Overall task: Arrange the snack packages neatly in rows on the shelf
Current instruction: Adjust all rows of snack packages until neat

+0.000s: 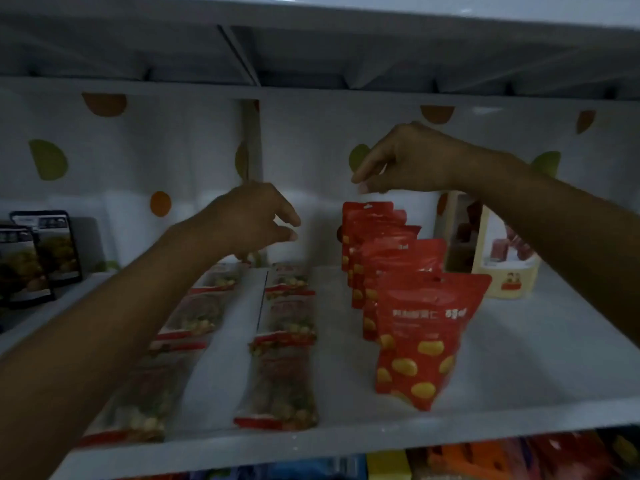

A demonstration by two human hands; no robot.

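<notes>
- Nearest to the camera, the left forearm is reaching in from the lower left and is covering part of the left row of flat nut packs [194, 317].
- Fingers of the left hand [249, 220] are hanging loosely bent, thumb and forefinger a little apart, grasping nothing; the hand is hovering above the far end of this row.
- Fingers of the right hand [405, 161] are pointing down with the tips close together and released, nothing between them; they are hovering just above the rearmost red pouch, not touching it.
- Red pouches [426, 337] are standing upright in one row running from the shelf front to the back, printed faces turning to the camera, long axis vertical; the front one is leaning slightly.
- A second row of flat nut packs [287, 327] is lying between the left row and the red pouches, long axis running front to back.
- Black packages [41, 251] are standing at the far left, well apart.
- A cream box [505, 268] is standing just right of the red row, behind the right forearm.
- All of these are resting on the white shelf [346, 441]; coloured goods [485, 462] are showing blurred below it.
</notes>
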